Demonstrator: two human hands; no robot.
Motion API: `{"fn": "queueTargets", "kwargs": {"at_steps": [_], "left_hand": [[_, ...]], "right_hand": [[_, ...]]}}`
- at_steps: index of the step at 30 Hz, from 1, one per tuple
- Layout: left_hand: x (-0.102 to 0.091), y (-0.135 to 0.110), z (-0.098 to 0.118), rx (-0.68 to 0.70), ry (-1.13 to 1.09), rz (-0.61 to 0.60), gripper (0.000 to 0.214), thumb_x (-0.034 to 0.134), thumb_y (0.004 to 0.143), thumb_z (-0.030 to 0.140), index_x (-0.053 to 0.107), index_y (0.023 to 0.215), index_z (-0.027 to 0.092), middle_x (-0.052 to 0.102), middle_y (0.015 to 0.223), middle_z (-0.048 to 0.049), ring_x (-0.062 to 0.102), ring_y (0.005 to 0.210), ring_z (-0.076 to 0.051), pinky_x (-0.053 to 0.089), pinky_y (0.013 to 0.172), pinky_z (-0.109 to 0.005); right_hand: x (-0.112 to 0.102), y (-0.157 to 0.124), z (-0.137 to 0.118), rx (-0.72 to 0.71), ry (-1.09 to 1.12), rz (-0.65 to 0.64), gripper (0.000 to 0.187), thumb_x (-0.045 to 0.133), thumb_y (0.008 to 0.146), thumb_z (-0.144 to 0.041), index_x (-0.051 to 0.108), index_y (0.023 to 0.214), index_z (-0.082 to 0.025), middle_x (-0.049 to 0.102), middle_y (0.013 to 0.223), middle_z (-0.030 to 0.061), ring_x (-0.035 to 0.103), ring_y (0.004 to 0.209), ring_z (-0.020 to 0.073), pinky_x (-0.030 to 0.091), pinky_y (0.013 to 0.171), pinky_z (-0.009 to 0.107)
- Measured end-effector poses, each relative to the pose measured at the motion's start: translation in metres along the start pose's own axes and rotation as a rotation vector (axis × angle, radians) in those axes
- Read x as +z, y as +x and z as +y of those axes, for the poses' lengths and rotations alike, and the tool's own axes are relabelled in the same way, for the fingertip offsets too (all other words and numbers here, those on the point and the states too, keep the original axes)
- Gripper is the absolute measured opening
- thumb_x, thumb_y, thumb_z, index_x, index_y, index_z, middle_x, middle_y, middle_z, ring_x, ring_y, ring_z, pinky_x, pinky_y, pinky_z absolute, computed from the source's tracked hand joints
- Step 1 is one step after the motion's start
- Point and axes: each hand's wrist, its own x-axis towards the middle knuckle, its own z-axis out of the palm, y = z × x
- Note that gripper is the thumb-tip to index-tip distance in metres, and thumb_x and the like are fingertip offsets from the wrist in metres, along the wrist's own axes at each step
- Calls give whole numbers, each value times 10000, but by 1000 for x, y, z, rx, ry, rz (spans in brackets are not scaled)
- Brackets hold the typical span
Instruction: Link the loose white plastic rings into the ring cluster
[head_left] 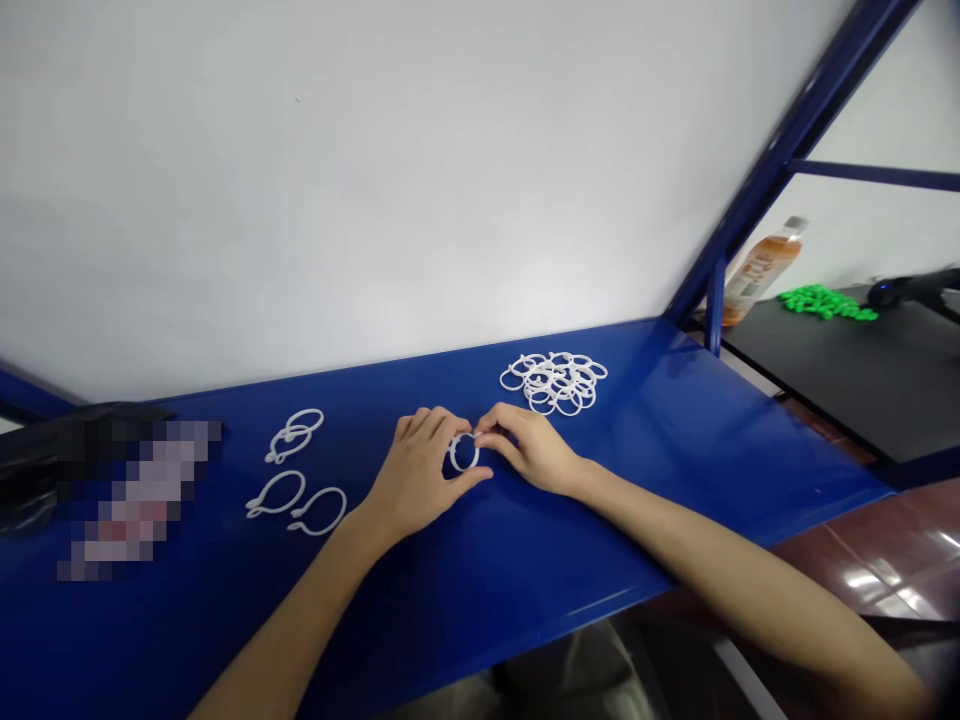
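Note:
My left hand (pixel 420 465) and my right hand (pixel 529 447) meet over the blue shelf (pixel 675 440), and both pinch one small white plastic ring (pixel 464 453) between thumb and fingers. The ring stands roughly upright just above the shelf surface. A pile of several white rings (pixel 555 381) lies just behind my right hand. To the left of my left hand lie three opened white rings: one at the back (pixel 295 434), one nearer (pixel 275 494) and one beside it (pixel 319 511).
A white wall rises behind the shelf. A blue slanted frame post (pixel 780 150) stands at the right. Beyond it a black table (pixel 847 370) carries a drink bottle (pixel 757 272), green small parts (pixel 825 301) and a dark object. A dark item lies far left.

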Motion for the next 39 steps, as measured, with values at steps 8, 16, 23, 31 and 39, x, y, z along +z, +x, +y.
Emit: {"fn": "queueTargets", "kwargs": {"at_steps": [8, 16, 23, 31, 39], "left_hand": [[-2, 0, -2, -32, 96, 146, 338, 699, 859, 468, 598, 1063, 219, 644, 992, -45, 578, 953, -246, 418, 847, -400], [-8, 4, 8, -79, -142, 135, 346, 558, 944, 551, 634, 872, 221, 665, 834, -5, 601, 798, -186, 442, 776, -348], [-9, 8, -4, -234, -392, 84, 354, 570, 942, 510, 663, 752, 226, 670, 714, 24, 567, 636, -139, 448, 634, -277], [-1, 4, -1, -96, -280, 125, 406, 482, 1000, 464, 628, 706, 226, 687, 733, 8, 597, 751, -167, 446, 735, -315], [-12, 1, -20, -75, 99, -55, 350, 619, 920, 419, 643, 1225, 249, 653, 1238, -72, 557, 1114, -276, 419, 953, -455]], "right_hand": [[5, 0, -11, 245, 191, 75, 205, 644, 951, -394, 608, 967, -192, 694, 820, 2, 633, 697, 131, 496, 657, 253], [9, -2, -9, 211, 104, 71, 143, 525, 1009, -297, 610, 962, -192, 695, 753, -9, 625, 637, 117, 482, 642, 235], [3, -5, -12, -37, 11, -56, 181, 502, 1035, -299, 636, 974, -193, 712, 901, 38, 662, 768, 143, 508, 706, 254], [0, -11, -17, -232, -133, -121, 262, 429, 1064, -295, 643, 985, -167, 679, 864, 64, 616, 780, 157, 508, 728, 270], [-57, 22, 28, 162, -538, 199, 245, 494, 1017, -214, 731, 1014, -154, 701, 982, 113, 651, 844, 197, 489, 785, 306]]}}
